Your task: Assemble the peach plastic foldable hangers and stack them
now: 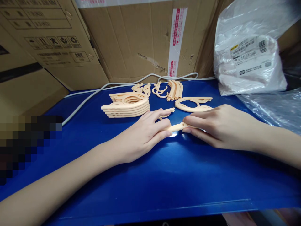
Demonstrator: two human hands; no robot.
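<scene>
My left hand (154, 128) is closed, thumb and fingers gripping one end of a cream plastic folding hanger (178, 126). On the other end, my right hand (211, 127) pinches it between thumb and fingers. A small hole shows in the piece between the two hands. Most of the hanger is hidden behind my fingers. Just beyond my left hand lies a stack of folded hangers (127, 108). A single folded hanger (188, 108) rests on the table behind my right hand.
Loose hanger hooks (161, 90) and a row of curved hanger arms (174, 90) lie farther back on the blue table (150, 188). A white cable (94, 91) runs along the rear. Cardboard boxes (131, 40) wall the back and left; a plastic-wrapped package (249, 56) stands at right.
</scene>
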